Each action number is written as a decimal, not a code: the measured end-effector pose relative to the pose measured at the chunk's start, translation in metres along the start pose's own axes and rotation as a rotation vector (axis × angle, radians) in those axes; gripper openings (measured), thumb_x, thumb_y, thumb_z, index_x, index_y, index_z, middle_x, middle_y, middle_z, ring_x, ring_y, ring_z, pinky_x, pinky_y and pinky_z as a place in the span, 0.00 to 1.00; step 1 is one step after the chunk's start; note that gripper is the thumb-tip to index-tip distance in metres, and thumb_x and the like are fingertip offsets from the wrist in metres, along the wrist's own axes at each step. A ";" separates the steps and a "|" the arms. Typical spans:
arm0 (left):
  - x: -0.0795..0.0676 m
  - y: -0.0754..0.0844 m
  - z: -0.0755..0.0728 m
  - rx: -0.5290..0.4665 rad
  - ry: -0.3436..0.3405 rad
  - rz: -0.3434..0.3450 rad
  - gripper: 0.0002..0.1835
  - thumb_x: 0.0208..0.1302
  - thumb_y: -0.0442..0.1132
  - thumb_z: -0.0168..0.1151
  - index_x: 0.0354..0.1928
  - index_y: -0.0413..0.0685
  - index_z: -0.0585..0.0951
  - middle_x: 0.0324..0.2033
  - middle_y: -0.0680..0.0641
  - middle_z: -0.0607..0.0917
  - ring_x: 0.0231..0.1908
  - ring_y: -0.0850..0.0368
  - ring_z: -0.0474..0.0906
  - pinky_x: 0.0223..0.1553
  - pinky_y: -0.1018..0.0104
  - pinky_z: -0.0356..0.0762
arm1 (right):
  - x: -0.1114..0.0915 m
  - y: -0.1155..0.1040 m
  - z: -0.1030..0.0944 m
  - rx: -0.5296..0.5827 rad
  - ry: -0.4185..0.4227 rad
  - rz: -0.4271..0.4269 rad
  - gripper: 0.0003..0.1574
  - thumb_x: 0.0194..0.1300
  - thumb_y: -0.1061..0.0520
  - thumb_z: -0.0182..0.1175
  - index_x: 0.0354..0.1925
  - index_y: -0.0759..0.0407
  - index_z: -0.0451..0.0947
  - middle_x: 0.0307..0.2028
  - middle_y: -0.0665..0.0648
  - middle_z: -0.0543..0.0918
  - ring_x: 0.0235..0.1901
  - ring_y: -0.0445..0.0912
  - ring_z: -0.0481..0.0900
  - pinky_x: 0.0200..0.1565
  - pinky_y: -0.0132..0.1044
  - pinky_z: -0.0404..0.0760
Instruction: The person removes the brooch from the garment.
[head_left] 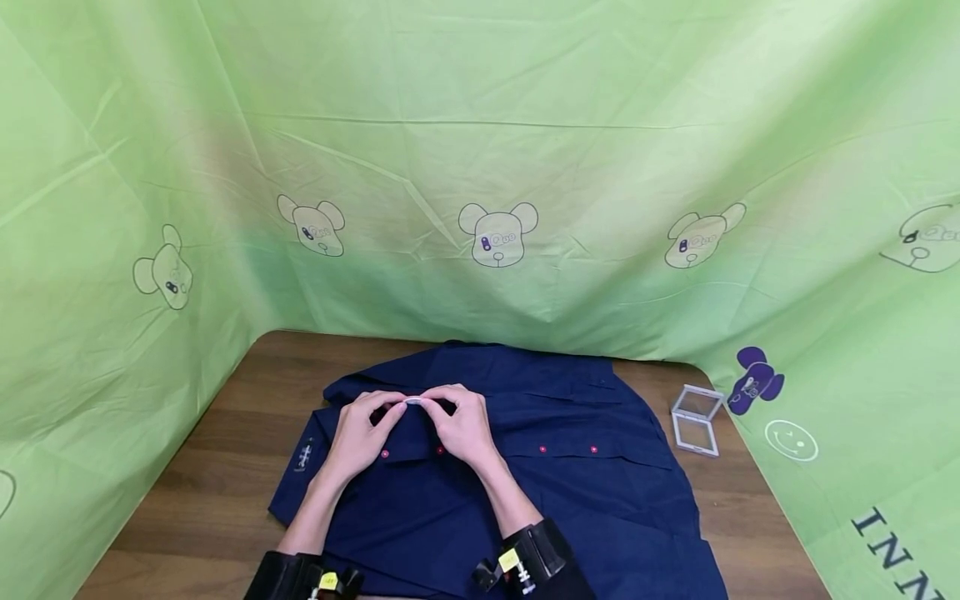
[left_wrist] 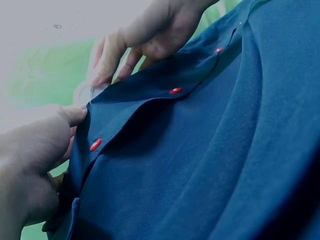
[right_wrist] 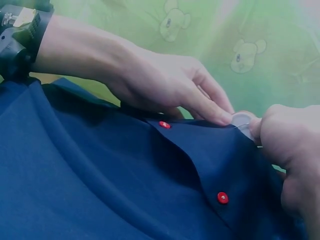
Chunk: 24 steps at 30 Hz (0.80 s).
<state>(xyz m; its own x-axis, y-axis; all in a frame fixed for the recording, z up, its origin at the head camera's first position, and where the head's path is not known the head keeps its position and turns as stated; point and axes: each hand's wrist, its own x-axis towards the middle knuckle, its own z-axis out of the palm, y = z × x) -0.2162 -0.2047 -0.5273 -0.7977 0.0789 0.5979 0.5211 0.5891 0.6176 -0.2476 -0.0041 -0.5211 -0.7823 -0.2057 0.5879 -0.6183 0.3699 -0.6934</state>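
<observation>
A navy blue button-up garment (head_left: pixel 600 508) with red buttons (right_wrist: pixel 222 198) lies spread over the wooden table. At its raised fold, a small, pale, round disc (right_wrist: pixel 241 120) is held between both hands, with a thin strand across it; its exact kind is unclear. My left hand (head_left: pixel 360 435) pinches the disc's left side with thumb and fingertips, against the fabric edge. From the other side, my right hand (head_left: pixel 461 423) pinches it too, thumb and index finger meeting at the rim. In the left wrist view, cloth hides part of the right fingers.
An open, hinged, clear plastic case (head_left: pixel 693 415) lies on the right of the wooden table (head_left: pixel 202 467). Green cloth (head_left: pixel 420 167) printed with bear heads hangs behind and along both sides. Each wrist wears a black strapped device (head_left: pixel 525 562).
</observation>
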 end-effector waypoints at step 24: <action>0.006 0.016 -0.005 0.252 0.026 0.186 0.06 0.64 0.38 0.73 0.41 0.47 0.91 0.39 0.51 0.90 0.42 0.55 0.80 0.42 0.54 0.76 | 0.004 -0.016 -0.010 -0.358 -0.081 -0.268 0.12 0.66 0.55 0.70 0.47 0.58 0.89 0.44 0.51 0.89 0.47 0.46 0.80 0.50 0.44 0.78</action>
<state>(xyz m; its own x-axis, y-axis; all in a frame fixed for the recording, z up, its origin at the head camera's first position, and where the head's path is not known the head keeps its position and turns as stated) -0.2112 -0.1991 -0.5115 -0.6859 0.1853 0.7037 0.5632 0.7476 0.3521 -0.2406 -0.0014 -0.5033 -0.6101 -0.4022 0.6827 -0.7465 0.5806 -0.3251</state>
